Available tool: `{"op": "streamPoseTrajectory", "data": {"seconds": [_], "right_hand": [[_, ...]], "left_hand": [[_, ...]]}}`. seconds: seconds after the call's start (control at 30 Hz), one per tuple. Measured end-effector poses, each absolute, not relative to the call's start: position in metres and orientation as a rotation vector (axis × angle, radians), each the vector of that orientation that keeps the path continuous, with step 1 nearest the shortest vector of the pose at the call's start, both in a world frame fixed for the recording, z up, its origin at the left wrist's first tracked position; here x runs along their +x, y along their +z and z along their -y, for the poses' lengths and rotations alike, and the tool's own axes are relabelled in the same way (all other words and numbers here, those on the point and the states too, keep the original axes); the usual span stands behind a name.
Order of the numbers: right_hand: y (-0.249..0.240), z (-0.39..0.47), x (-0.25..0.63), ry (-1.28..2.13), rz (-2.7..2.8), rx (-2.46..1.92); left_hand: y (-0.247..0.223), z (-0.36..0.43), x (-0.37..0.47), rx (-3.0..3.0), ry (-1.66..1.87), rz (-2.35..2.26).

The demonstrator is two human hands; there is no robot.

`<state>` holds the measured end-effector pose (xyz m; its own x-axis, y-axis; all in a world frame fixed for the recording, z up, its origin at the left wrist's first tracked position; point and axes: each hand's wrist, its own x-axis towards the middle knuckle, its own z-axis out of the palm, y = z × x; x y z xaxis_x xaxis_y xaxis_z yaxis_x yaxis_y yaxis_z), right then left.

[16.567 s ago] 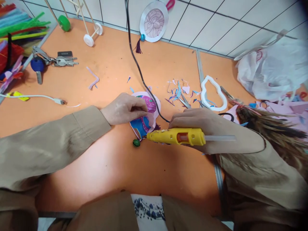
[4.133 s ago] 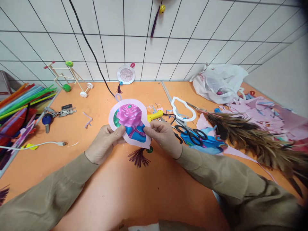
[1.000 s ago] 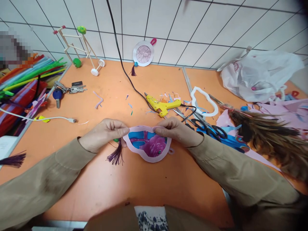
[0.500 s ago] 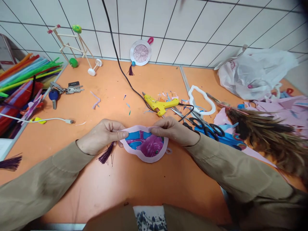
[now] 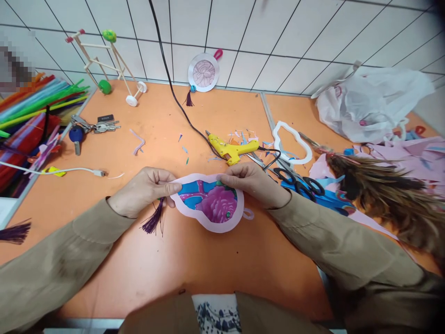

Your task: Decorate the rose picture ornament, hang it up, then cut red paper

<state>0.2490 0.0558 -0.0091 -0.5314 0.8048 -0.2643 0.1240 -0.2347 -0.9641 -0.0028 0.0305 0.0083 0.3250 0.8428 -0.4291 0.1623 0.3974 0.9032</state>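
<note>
Between my two hands is a gourd-shaped ornament (image 5: pixel 217 204), with a pale pink rim around blue cloth that carries a magenta flower. My left hand (image 5: pixel 149 190) pinches its narrow left end, thumb on top. From that end hangs a dark purple tassel (image 5: pixel 154 218). My right hand (image 5: pixel 250 183) grips the upper right edge between thumb and fingers. A small pink loop (image 5: pixel 248 214) sticks out at the right end. The ornament is held a little above the table, its face turned up; the fingers under it are hidden.
A yellow glue gun (image 5: pixel 232 149) lies just beyond my hands, beside scissors (image 5: pixel 299 183) and a white gourd-shaped frame (image 5: pixel 294 144). Brown feathers (image 5: pixel 385 199) and fabric scraps lie right. Keys (image 5: pixel 93 127), a white cable (image 5: pixel 69 170) and coloured pipe cleaners (image 5: pixel 38 102) are left.
The ornament has tilted so that more of its face shows, and its upper edge has risen slightly. Both hands keep their hold on it.
</note>
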Motion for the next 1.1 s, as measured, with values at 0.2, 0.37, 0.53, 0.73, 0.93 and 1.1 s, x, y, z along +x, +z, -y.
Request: {"op": "streamPoseTrajectory", "data": {"seconds": [0.2,0.37,0.53,0.73,0.93,1.1], "right_hand": [[-0.014,-0.060,0.253,1.866,1.464,-1.038],[-0.011,-0.059,0.252,1.593,1.899,-1.144],[-0.008,-0.049,0.249,0.993,2.342,-1.297],[-0.015,-0.042,0.247,0.412,2.505,-1.209],[-0.025,-0.044,0.240,0.243,2.585,-1.013],[-0.025,-0.043,0.239,0.086,2.551,-0.873]], "left_hand": [[0.011,-0.029,-0.002,1.118,0.583,-1.192],[0.006,-0.027,-0.003,1.341,0.555,-1.304],[-0.002,-0.019,0.000,2.225,0.539,-1.569],[-0.014,-0.011,0.012,2.686,0.511,-1.487],[-0.018,-0.012,0.017,2.669,0.452,-1.502],[-0.019,-0.012,0.017,2.647,0.490,-1.484]]}}
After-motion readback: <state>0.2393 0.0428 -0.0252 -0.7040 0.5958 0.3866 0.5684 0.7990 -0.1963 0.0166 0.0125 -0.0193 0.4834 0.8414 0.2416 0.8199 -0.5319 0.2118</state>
